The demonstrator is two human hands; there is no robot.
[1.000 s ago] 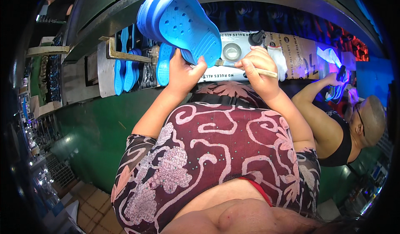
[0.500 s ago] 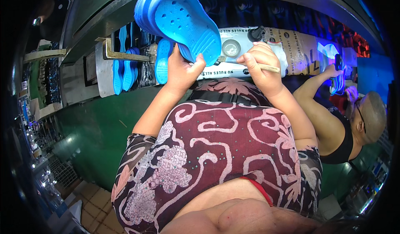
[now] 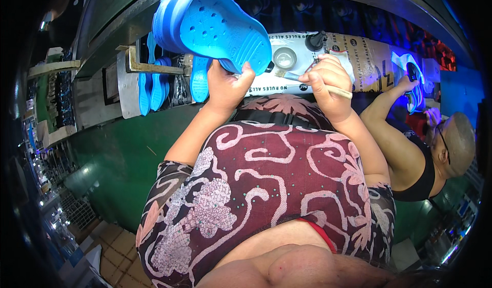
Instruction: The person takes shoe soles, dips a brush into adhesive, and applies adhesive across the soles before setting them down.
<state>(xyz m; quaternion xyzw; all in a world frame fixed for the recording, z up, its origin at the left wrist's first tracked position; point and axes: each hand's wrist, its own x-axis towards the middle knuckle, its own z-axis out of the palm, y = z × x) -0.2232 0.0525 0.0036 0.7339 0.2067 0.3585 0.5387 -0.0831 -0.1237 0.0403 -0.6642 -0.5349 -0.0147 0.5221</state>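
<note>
While the left hand (image 3: 230, 85) clamps a blue foam clog (image 3: 215, 29) left of the round dish (image 3: 285, 58), apparently tilted to expose its insole (image 3: 233, 37), the right hand (image 3: 328, 85) closes around a paintbrush (image 3: 293, 76), bristles (image 3: 280, 74) beside the dish.

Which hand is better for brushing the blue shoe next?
Probably the right hand: it holds the brush, with its bristles facing the blue shoe. The left hand is busy gripping that shoe.

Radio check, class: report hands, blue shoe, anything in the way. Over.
Left hand: gripping blue shoe by lower edge. Right hand: holding brush, bristles off the shoe. Round container beside bristles; no obstruction evident.
</note>
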